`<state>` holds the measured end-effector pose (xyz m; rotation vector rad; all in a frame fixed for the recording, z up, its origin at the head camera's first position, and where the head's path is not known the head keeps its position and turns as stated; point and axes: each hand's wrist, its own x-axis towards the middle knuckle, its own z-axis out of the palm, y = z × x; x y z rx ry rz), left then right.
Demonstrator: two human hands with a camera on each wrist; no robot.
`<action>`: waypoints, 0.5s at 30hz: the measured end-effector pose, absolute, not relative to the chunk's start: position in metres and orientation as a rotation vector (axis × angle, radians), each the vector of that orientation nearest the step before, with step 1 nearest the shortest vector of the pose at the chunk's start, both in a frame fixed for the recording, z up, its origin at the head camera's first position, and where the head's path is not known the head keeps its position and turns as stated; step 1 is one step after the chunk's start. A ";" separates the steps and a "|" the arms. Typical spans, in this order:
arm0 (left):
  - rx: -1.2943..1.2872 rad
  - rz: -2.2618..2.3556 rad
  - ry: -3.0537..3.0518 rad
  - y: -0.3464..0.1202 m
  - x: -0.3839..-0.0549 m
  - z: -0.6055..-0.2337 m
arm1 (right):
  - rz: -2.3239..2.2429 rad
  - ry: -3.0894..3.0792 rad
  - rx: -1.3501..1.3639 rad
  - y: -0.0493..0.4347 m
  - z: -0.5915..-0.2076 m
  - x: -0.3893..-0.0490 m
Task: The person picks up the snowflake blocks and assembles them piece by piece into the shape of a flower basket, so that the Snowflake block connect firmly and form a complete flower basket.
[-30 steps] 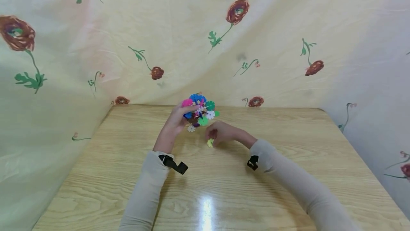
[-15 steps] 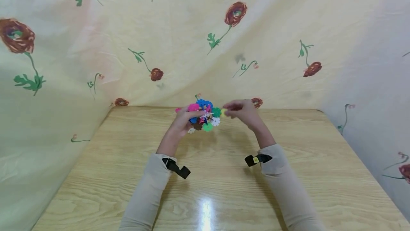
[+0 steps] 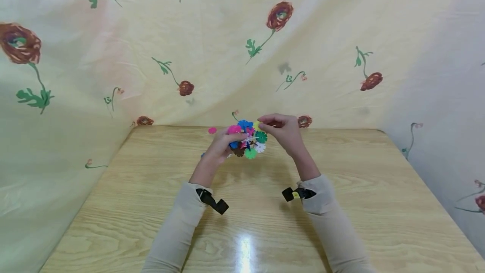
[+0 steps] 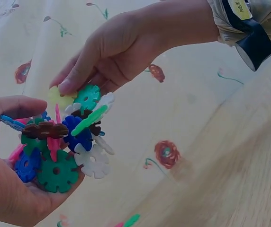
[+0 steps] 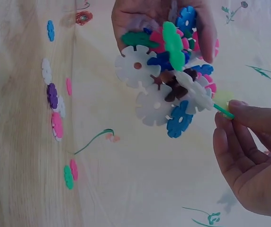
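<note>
My left hand (image 3: 218,143) holds a ball-like cluster of interlocking snowflake discs (image 4: 57,170) above the far part of the table. Green, white, blue, pink and brown notched discs stick out of it at many angles. Thumb and fingers of my right hand (image 3: 289,136) pinch a yellow snowflake disc (image 3: 256,126) at the cluster's upper right edge, beside a green disc (image 4: 86,97). In the right wrist view the yellow disc is mostly behind the thumb and a green disc seen edge-on. The left palm and fingers hide part of the cluster.
Loose snowflake discs lie on the wooden table (image 3: 250,205) behind the left hand, among them a purple disc (image 5: 52,96), a blue disc (image 5: 50,30) and a green disc (image 5: 68,177). A flowered cloth (image 3: 227,46) hangs behind the table and along its sides.
My right hand has risen from low over the table, bringing the yellow disc up to the cluster's upper right edge. The left hand has shifted slightly right with the cluster.
</note>
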<state>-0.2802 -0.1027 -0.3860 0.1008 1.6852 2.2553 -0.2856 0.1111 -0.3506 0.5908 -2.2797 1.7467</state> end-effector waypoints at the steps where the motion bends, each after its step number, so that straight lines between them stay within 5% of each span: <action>1: 0.100 2.253 1.685 -0.102 -0.280 -0.386 | 1.737 -2.282 0.593 0.110 -0.351 -0.285; 15: 0.051 2.246 1.751 -0.094 -0.277 -0.388 | 1.556 -2.242 0.691 0.104 -0.355 -0.283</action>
